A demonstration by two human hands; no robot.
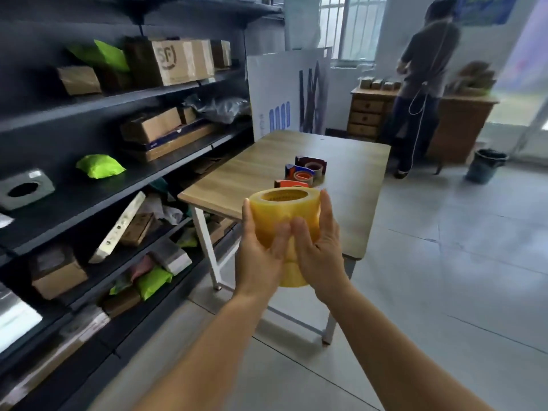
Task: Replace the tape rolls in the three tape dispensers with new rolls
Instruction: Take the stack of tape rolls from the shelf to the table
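Note:
A stack of yellow tape rolls (284, 212) stands upright between my two hands, held in the air in front of the wooden table (237, 176). My left hand (261, 247) wraps its left side and my right hand (317, 247) its right side, fingers curled round the stack. On the table beyond lie three tape dispensers in a row: a dark red one (311, 164) farthest, a blue and orange one (299, 173) in the middle, and an orange one (290, 183) nearest, partly hidden by the rolls.
Dark shelves (118, 185) with cardboard boxes and green parcels run along the left. A person (421, 84) stands at a wooden desk (462, 120) at the back right, with a grey bin (486, 166) beside it. Tiled floor lies to the right.

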